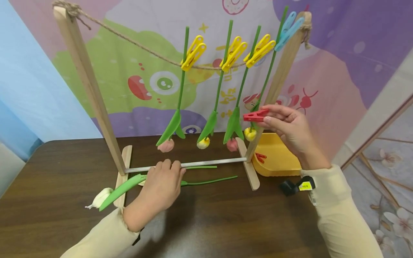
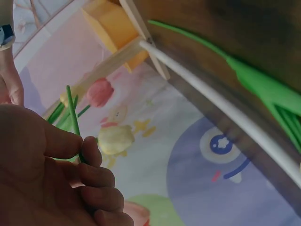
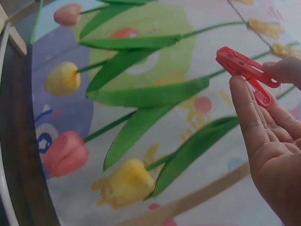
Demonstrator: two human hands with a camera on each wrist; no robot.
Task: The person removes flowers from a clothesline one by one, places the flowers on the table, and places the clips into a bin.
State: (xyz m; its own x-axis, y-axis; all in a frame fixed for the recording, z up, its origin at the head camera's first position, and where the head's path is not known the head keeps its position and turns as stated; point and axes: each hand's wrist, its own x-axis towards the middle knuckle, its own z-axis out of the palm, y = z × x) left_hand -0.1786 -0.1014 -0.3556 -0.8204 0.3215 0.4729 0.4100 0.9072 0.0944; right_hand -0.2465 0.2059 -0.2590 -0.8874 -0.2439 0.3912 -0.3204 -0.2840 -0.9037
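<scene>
My left hand (image 1: 162, 184) grips the thin green stem of an artificial tulip, low over the table beside the white bar. That tulip's cream-white flower head (image 1: 101, 197) and long green leaf point left in the head view. In the left wrist view its stem (image 2: 74, 117) comes up between thumb and fingers. My right hand (image 1: 288, 130) pinches a red clothespin (image 1: 255, 115) between thumb and fingers, in front of the right post. A second tulip's stem (image 1: 211, 181) lies on the table behind the left hand, its flower hidden there in the head view.
Several tulips hang upside down from a twine line (image 1: 135, 43), held by yellow clothespins (image 1: 233, 53) and a blue one (image 1: 288, 32). Wooden posts (image 1: 90, 89) and a white bar (image 1: 213, 163) form the rack. A yellow tray (image 1: 280, 171) containing a red clothespin stands right.
</scene>
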